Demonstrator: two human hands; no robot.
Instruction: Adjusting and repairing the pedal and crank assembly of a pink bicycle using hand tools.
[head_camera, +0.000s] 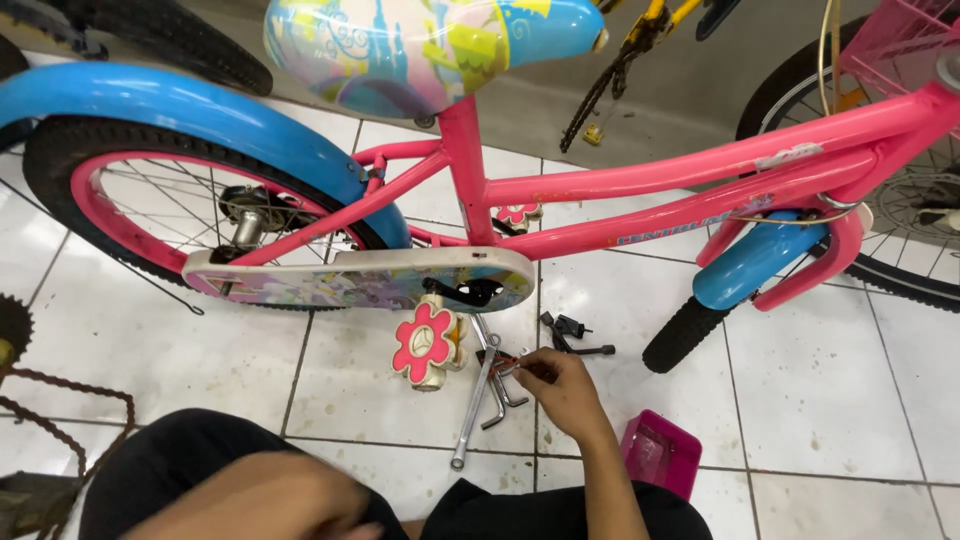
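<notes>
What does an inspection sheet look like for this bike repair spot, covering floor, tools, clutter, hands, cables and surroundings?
Surface: white tiled floor, smudged.
Job's things: pink children's bicycle upright; silver metal hex keys and wrench lying under the flower-shaped pink pedal.
Clutter: small pink plastic box; black metal part.
Grippers: right hand pinching a small tool at the hex keys; left hand blurred, low, holding cannot be told.
Cables: nothing seen.
Surroundings: rusty bicycle chain left; other bicycle wheels behind.
</notes>
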